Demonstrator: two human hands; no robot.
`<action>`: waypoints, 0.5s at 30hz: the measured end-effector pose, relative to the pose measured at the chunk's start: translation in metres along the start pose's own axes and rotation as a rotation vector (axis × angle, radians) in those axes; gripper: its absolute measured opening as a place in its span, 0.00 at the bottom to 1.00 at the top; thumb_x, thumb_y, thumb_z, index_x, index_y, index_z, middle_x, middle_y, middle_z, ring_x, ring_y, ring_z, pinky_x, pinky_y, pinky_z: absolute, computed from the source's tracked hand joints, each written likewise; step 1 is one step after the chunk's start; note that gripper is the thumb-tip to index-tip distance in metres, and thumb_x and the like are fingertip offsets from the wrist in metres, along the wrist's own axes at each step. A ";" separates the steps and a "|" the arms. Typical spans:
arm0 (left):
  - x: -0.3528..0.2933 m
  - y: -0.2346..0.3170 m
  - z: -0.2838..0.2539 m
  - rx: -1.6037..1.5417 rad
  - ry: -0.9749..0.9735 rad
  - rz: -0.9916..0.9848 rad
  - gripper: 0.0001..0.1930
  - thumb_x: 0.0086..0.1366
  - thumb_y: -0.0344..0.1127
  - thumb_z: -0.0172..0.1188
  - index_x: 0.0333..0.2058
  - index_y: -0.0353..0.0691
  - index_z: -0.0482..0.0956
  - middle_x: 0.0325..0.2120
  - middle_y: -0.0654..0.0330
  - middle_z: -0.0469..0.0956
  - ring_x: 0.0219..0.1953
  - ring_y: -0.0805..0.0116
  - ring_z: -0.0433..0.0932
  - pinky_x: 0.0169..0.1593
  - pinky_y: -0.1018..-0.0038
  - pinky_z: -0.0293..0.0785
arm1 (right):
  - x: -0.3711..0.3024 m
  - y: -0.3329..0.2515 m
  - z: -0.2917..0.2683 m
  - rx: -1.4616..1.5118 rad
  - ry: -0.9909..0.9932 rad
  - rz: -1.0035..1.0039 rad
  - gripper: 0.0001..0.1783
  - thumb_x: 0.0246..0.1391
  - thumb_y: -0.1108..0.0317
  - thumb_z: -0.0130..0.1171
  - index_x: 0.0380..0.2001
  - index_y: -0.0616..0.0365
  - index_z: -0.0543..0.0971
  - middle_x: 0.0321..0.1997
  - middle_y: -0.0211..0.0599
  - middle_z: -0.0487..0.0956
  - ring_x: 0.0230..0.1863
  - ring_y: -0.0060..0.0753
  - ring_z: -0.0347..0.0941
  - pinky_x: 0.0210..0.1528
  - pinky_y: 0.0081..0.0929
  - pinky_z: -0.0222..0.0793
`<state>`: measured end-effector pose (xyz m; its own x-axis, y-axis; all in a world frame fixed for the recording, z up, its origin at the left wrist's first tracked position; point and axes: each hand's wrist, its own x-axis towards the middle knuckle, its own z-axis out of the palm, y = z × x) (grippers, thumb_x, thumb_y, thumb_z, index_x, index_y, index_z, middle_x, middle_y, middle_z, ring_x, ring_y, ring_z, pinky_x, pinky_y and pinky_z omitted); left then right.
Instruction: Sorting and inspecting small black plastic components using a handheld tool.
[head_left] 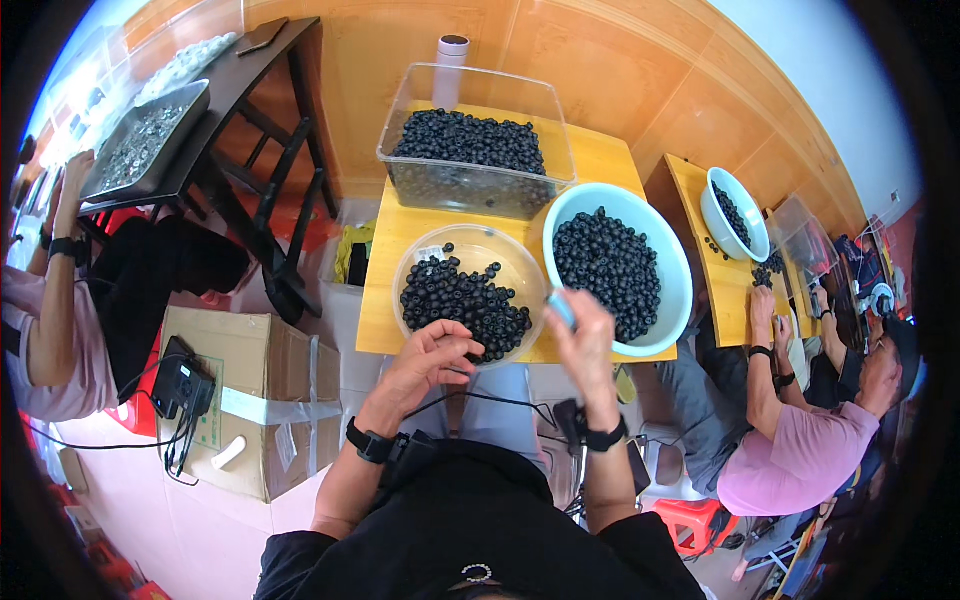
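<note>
My left hand [432, 362] is at the near rim of a clear round tub [512, 252], its fingers curled towards the thumb. Whether a bead sits between these fingertips cannot be made out. Many small, dark round beads [462, 305] with holes lie heaped in the tub. To the right, my right hand [586, 345] is closed around a light-blue handle [561, 309]; motion blurs the hand, and the tool's working end cannot be seen. Right beside this hand stands a light-blue basin [677, 275], holding a large pile of the same dark beads [608, 270].
Behind the tub, a clear rectangular bin [470, 190] holds more beads, with a pale bottle [450, 72] behind it. A taped cardboard box [240, 400] stands at left. Co-workers sit on both sides; the right one [800, 455] handles beads at another yellow table [708, 275].
</note>
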<state>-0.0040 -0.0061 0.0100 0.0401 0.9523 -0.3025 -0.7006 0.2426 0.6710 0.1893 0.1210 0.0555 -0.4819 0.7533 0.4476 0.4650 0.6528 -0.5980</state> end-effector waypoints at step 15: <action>0.007 -0.002 -0.012 0.125 0.124 0.127 0.06 0.62 0.31 0.57 0.37 0.39 0.74 0.32 0.60 0.78 0.29 0.77 0.77 0.34 0.81 0.77 | -0.018 0.011 0.016 -0.006 0.025 0.159 0.09 0.47 0.76 0.58 0.35 0.62 0.78 0.29 0.47 0.76 0.31 0.51 0.74 0.33 0.37 0.68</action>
<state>-0.0102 -0.0025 -0.0014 -0.1366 0.9484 -0.2861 -0.6004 0.1504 0.7854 0.1909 0.1133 0.0300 -0.3829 0.8490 0.3641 0.5387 0.5254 -0.6586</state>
